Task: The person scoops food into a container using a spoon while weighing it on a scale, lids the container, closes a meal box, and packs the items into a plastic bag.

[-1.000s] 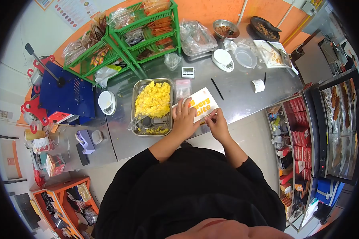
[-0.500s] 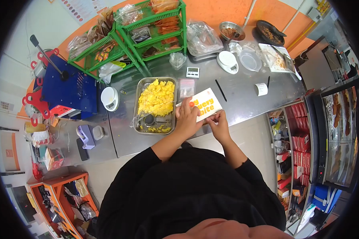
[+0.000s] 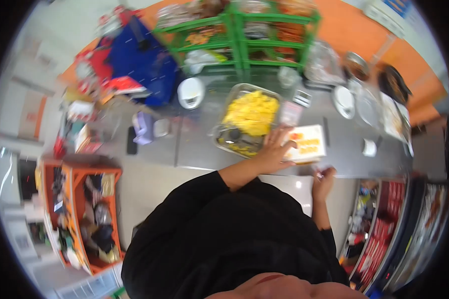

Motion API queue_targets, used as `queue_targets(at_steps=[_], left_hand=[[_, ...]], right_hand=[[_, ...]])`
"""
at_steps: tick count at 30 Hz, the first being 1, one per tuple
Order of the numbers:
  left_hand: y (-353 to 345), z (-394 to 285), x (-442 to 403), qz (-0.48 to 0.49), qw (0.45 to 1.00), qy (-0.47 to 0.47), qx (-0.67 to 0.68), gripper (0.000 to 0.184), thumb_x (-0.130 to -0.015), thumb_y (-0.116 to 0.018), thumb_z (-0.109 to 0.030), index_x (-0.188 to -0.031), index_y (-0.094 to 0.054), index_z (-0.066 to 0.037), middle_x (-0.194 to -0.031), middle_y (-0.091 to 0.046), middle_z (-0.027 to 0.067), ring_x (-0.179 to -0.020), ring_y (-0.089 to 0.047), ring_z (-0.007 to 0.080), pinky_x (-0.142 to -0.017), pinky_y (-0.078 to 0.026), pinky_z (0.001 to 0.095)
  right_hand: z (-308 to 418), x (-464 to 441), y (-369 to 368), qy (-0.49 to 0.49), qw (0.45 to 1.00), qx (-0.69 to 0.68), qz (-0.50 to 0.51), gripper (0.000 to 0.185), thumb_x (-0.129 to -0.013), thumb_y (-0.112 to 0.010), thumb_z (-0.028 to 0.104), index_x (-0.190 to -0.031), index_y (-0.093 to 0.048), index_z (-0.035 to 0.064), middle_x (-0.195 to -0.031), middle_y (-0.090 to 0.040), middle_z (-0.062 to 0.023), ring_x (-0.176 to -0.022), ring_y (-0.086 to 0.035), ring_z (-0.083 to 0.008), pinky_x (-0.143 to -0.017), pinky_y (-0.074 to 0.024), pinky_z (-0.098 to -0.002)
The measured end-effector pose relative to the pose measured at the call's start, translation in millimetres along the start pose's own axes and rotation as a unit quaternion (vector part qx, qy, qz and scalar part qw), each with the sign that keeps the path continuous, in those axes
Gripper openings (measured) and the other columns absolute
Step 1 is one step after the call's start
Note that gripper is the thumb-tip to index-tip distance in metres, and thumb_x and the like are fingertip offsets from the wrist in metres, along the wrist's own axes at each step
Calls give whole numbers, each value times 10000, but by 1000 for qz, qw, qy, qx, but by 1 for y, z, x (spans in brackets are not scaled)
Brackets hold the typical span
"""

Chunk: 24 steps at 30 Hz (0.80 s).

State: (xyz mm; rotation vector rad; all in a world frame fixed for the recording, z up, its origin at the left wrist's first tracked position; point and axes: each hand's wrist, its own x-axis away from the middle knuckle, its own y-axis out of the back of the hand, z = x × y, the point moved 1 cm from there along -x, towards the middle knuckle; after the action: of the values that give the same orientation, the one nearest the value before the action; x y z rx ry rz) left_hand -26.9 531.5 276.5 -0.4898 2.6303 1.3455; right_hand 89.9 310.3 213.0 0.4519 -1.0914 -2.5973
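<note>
A white box (image 3: pixel 309 149) with orange-yellow lettering lies near the table's front edge. My left hand (image 3: pixel 273 152) grips its left side, with some fingers on top. My right hand (image 3: pixel 324 182) is off the box, below its right corner and past the table edge. Its fingers are closed and blurred, and something small and pale may be between them. Left of the box, a clear tray (image 3: pixel 222 140) holds a heap of yellow pieces (image 3: pixel 252 113) and a small dark round object (image 3: pixel 235 133). A pinkish packet (image 3: pixel 291 113) lies just behind the box.
Green racks (image 3: pixel 244 65) with bagged goods stand at the back. White scales (image 3: pixel 191 93) are left of the tray; another white scale (image 3: pixel 343 102) is at right. A timer (image 3: pixel 302 98), a dark stick (image 3: pixel 326 130) and a paper roll (image 3: pixel 369 148) lie around the box.
My right hand has pulled away from the box, down and to the right. The left hand stays on the box. The whole view has swung, shifting the table scene rightward.
</note>
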Motion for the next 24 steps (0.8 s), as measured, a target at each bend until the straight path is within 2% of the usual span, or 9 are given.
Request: queue_targets(at_steps=[2,5,9,14,16,18,19,22,24], left_hand=[[27,19,26,-58,997,-12,46,405,-790,-707,-303,-1122,-529,-155,-1441,-283,183,-1385,-205,418,-1064,-202,575],[83,60,112,-177,979,87,-57,389,-789,-682,-190,-1139,-523,-127,-1359,-400,183,-1301,-347,396,-1022,-275,537],[114,103,224,-335,896,247,-153,410,-762,-647,-54,-1145,-501,-57,-1283,-476,186,-1189,-461,386,-983,-334,479],[136,141,339,-408,831,344,-158,471,-757,-635,12,-1189,-454,-35,-1292,-453,205,-1208,-436,385,-1019,-331,473],[144,156,379,-414,813,381,-146,456,-774,-603,38,-1197,-443,-26,-1293,-453,197,-1211,-442,366,-1017,-353,446],[155,165,413,-423,807,395,-113,452,-762,-602,40,-1184,-449,-7,-1257,-478,207,-1182,-464,376,-1007,-366,445],[163,175,424,-432,803,401,-88,447,-750,-602,42,-1171,-454,12,-1222,-503,217,-1153,-487,386,-997,-378,444],[191,189,452,-409,808,424,-26,446,-753,-592,50,-1176,-456,27,-1216,-510,221,-1129,-510,370,-981,-401,426],[210,206,462,-390,830,397,-42,415,-766,-595,42,-1166,-493,7,-1187,-545,196,-1106,-528,352,-964,-415,412]], right_hand=[[-38,31,-4,21,991,-127,-38,249,-922,-578,160,-1076,-494,-16,-870,-574,-156,-749,-569,-274,-679,-479,-391],[-142,92,-43,-75,951,89,288,228,-944,-521,160,-1106,-521,1,-946,-606,-171,-809,-599,-280,-734,-490,-381],[-143,107,-75,-26,691,268,670,252,-938,-506,223,-1074,-559,17,-946,-626,-180,-821,-616,-294,-741,-490,-404],[-12,62,-132,98,419,376,820,307,-931,-487,302,-1034,-606,38,-947,-652,-191,-836,-639,-312,-751,-490,-433],[91,53,-160,176,483,344,786,333,-928,-480,333,-1018,-625,47,-947,-662,-195,-841,-648,-319,-754,-490,-445],[247,69,-163,249,758,130,589,320,-918,-493,344,-1015,-625,69,-904,-669,-178,-822,-651,-333,-727,-488,-460],[298,86,-186,306,810,-23,499,262,-923,-540,286,-930,-588,28,-746,-651,-129,-659,-637,-309,-622,-493,-409],[398,150,-285,-24,667,-381,640,326,-925,-605,272,-1187,-485,121,-859,-528,-48,-657,-554,-150,-529,-485,-272],[441,189,-342,-133,708,-368,588,358,-938,-594,301,-1236,-459,156,-952,-495,-53,-762,-537,-168,-577,-538,-341]])
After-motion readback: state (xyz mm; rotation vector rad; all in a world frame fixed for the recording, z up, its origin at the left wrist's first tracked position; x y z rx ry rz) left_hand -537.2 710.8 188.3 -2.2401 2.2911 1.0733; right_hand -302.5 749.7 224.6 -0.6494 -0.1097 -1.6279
